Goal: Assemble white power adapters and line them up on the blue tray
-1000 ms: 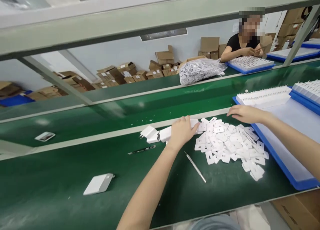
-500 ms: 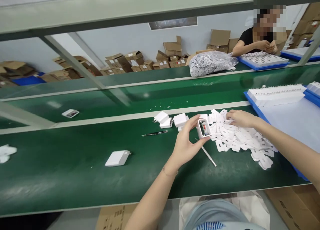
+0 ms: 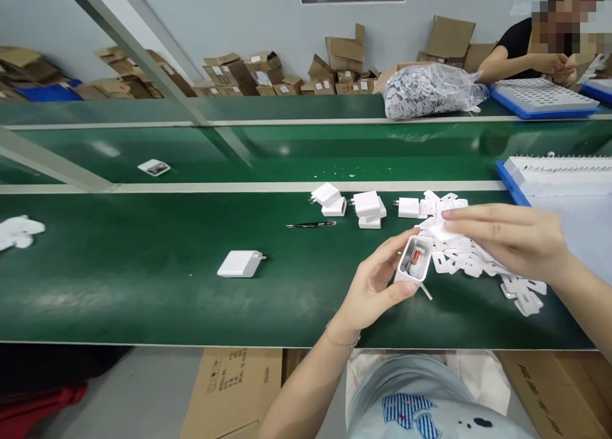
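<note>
My left hand (image 3: 370,289) is closed round a white charger housing (image 3: 402,276), its open end turned toward me and a circuit board with a red part showing inside. My right hand (image 3: 519,238) is just to the right of it, fingers together, holding a small white cover plate (image 3: 442,230) by its edge. Beneath that hand spreads a heap of white cover plates (image 3: 471,260) with slots in them. A thin metal rod (image 3: 427,292) sticks out from behind the housing, mostly hidden.
Several white chargers (image 3: 367,203) lie behind my hands, with black tweezers (image 3: 311,225) beside them. Another charger (image 3: 240,264) lies farther left. A blue-edged tray (image 3: 514,183) stands at right. Across the bench, a person works near a bag of white parts (image 3: 430,92).
My right hand has come up from the heap with a cover plate and turned toward the housing. The view has shifted, and the left hand still holds the housing.
</note>
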Available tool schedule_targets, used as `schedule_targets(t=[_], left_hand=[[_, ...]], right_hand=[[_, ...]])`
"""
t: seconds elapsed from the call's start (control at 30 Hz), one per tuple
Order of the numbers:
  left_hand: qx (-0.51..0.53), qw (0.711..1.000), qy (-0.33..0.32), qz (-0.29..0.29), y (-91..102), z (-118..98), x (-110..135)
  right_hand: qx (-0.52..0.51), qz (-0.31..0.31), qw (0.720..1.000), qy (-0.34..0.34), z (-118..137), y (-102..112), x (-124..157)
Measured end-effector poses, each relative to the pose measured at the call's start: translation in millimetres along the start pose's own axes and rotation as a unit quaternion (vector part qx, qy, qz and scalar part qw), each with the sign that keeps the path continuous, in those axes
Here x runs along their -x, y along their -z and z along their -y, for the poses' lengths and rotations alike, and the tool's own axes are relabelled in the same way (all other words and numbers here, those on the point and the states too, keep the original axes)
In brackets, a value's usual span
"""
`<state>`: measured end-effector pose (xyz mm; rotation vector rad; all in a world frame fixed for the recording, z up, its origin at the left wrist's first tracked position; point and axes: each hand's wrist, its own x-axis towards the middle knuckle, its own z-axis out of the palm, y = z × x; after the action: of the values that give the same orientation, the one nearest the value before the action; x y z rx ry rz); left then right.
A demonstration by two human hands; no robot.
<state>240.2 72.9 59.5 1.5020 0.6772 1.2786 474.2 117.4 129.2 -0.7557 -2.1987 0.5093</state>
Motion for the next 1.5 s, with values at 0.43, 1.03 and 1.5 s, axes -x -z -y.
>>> schedule_targets(t=[0.43, 1.03, 1.5], left_hand=[[0.173, 0.982, 0.056, 0.050, -10.1, 4.2, 7.4], [0.079, 0.990, -0.107, 0.047, -26.8, 12.6, 6.6], [-0.359, 0.875, -0.300, 0.125, -13.4, -5.9, 0.5]], right_hand=[[-0.005, 0.091, 0.996, 0.014, 21.1, -13.6, -0.2], [-0.203, 0.245, 0.948, -0.033, 16.6, -7.1, 13.1], [-0.370, 0.217, 0.880, -0.205, 1.2, -29.8, 23.3]])
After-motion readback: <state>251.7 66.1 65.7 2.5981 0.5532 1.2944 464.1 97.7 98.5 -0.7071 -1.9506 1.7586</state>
